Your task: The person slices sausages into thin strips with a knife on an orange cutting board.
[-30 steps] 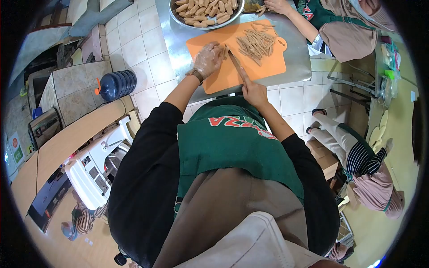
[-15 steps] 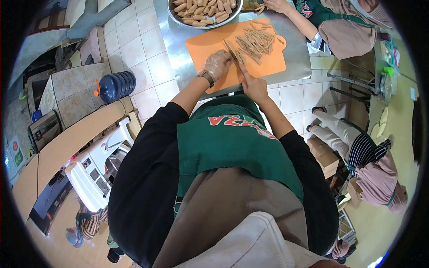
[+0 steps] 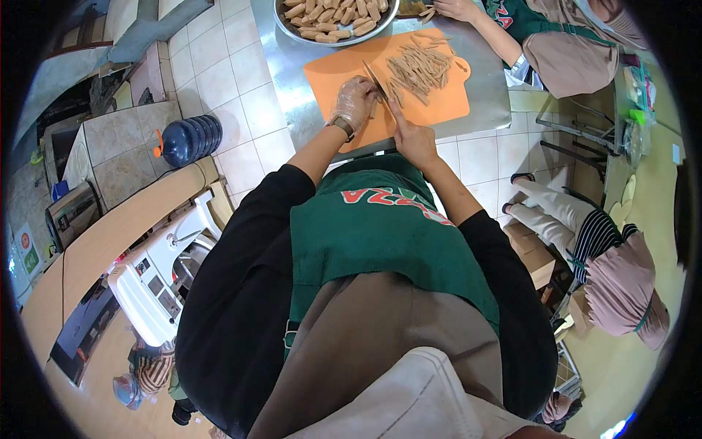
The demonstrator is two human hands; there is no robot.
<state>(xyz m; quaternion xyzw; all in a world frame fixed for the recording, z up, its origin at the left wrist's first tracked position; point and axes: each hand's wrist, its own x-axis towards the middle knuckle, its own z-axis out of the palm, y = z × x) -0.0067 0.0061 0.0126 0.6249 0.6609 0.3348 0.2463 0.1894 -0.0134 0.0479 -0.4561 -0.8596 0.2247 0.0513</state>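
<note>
Knife is gripped in the right hand, index finger extended along it, blade angled over the orange cutting board. Left hand, in a clear plastic glove, is held bunched just beside the blade; can't tell what's pinched, fingertips hidden. Cut strips are piled on the board's right side. Metal bowl of sausage-like pieces is placed just beyond.

Over there the board lies on the table, strips at its right, knife left of them, bowl beyond.
</note>
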